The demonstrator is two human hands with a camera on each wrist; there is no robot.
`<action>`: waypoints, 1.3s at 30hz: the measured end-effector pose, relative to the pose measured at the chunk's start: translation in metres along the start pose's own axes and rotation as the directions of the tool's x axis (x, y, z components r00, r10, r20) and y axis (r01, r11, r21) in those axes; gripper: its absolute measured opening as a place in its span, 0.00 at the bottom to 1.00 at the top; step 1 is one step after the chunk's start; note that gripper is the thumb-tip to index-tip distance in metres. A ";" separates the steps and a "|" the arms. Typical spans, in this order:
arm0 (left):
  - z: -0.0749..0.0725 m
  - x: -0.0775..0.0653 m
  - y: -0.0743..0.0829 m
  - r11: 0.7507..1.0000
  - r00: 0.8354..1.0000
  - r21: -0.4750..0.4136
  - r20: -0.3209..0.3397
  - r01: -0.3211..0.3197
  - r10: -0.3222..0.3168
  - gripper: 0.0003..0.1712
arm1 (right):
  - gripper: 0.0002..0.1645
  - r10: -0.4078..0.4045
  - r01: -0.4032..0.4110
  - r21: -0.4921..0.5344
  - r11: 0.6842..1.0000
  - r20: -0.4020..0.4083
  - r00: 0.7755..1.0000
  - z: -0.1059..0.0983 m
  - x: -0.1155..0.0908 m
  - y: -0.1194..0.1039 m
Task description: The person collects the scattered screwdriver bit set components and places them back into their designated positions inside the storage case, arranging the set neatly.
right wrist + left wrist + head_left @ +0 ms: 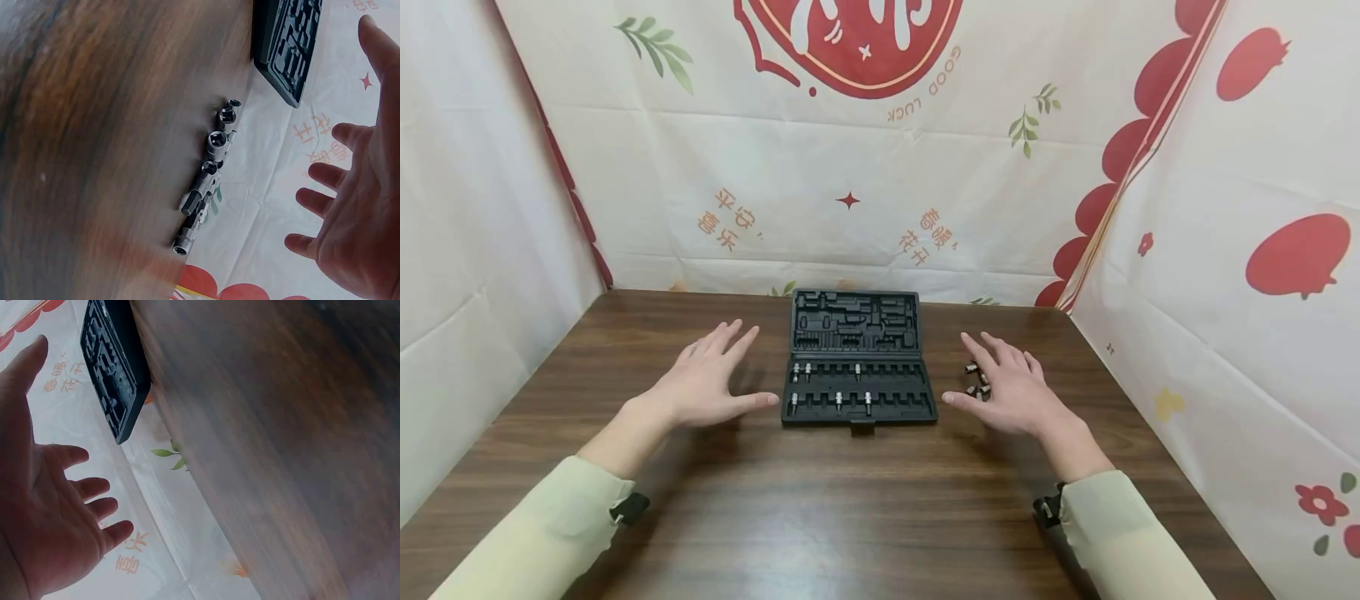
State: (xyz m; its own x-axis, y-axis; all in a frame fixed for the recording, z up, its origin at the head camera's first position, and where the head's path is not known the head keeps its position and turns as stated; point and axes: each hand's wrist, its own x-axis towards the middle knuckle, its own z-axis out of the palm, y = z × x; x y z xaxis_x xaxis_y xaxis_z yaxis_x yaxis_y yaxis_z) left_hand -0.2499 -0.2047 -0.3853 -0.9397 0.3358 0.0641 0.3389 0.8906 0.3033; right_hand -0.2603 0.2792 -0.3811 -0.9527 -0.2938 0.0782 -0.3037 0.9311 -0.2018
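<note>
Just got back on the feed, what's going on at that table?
A person's left hand and right hand, both empty with fingers spread, flank an open black case. Six metal bits sit in its slots, with many slots unfilled. More loose bits lie on the table near the right hand.

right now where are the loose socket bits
In the head view, the loose socket bits lie on the wooden table, right of the open black bit case, partly hidden behind the right hand.
</note>
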 end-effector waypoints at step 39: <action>0.025 0.038 -0.001 0.918 0.962 -0.396 0.235 -0.037 0.140 0.47 | 0.35 -0.005 0.044 0.275 0.960 -0.144 0.990 0.001 -0.003 0.007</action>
State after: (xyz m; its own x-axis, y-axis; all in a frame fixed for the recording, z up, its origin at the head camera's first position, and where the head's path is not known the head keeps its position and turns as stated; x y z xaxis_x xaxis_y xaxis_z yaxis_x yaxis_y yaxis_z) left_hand -0.2849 -0.1852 -0.4070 -0.8460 0.5197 -0.1195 0.3277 0.6835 0.6523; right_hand -0.2597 0.2867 -0.3840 -0.9394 -0.2639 0.2189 -0.3378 0.8219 -0.4587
